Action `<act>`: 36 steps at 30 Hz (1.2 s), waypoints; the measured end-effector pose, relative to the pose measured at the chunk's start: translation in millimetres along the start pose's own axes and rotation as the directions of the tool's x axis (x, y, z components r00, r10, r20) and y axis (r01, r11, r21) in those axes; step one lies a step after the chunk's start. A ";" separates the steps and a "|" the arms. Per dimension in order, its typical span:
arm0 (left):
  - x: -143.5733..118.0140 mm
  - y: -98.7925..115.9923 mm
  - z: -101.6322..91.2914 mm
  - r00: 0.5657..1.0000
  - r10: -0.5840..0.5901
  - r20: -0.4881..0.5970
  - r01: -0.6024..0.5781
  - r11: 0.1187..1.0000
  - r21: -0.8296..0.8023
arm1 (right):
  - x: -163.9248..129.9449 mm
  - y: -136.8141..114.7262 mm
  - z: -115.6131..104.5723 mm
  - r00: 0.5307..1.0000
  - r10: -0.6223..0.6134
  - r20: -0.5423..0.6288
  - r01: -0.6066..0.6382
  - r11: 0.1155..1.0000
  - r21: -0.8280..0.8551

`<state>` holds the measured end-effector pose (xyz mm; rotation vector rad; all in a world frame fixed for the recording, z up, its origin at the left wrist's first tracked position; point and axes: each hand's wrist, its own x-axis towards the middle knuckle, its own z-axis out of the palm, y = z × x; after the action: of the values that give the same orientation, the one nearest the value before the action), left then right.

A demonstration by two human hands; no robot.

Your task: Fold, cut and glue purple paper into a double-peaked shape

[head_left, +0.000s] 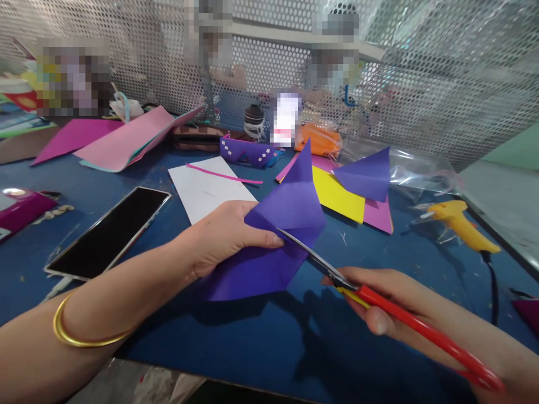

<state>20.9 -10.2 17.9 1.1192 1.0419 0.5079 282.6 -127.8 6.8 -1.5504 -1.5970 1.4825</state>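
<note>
My left hand grips a sheet of purple craft foam or paper, thumb on top, holding it above the blue table. The sheet is creased, and one pointed corner sticks up. In my right hand is a pair of scissors with red handles and a bit of yellow near the pivot. Their blades lie across the sheet's right part, the tip close to my left thumb. Whether the lower blade is beneath the sheet is hidden. Behind it, a white sheet lies flat with a thin pink strip on it.
A phone lies at left, near pink sheets. Purple decorated cut-out glasses stand at the back. Yellow paper and a purple offcut lie right of centre. A yellow glue gun with a cord is at right. Perforated metal panels close off the back.
</note>
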 end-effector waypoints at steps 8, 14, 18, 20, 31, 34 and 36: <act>0.4 0.8 0.4 0.999 -0.038 -0.031 0.038 0.999 -0.008 | 11.9 -10.2 -3.8 0.984 0.036 0.174 -0.035 0.999 -0.010; 0.2 0.9 1.2 0.998 -0.031 -0.049 0.030 0.999 -0.015 | 12.5 -4.7 0.8 0.996 -0.012 0.084 0.013 1.000 -0.015; 1.8 0.2 -0.4 0.999 -0.032 -0.023 0.032 0.999 -0.025 | 12.7 -6.3 2.0 0.998 -0.034 0.047 0.036 0.997 -0.061; 2.3 -0.2 -0.9 0.999 -0.035 -0.026 0.035 0.999 -0.023 | 12.8 -8.1 1.8 0.998 -0.039 0.050 0.042 0.997 -0.072; 4.3 0.3 -3.3 0.996 -0.085 0.000 0.085 0.994 -0.067 | 13.1 -1.9 -6.5 0.972 -0.040 0.232 0.037 0.999 0.016; 3.9 0.9 -3.5 0.996 -0.090 0.002 0.090 0.993 -0.081 | 12.5 1.3 -7.7 0.966 -0.086 0.244 0.079 0.996 0.035; 3.2 1.7 -3.2 0.996 -0.091 0.006 0.091 0.991 -0.095 | 11.5 2.6 -8.4 0.970 -0.110 0.219 0.109 0.994 0.016</act>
<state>19.8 -5.4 17.9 0.9832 1.0515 0.4785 288.0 -114.9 3.2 -1.3094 -1.7703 1.6405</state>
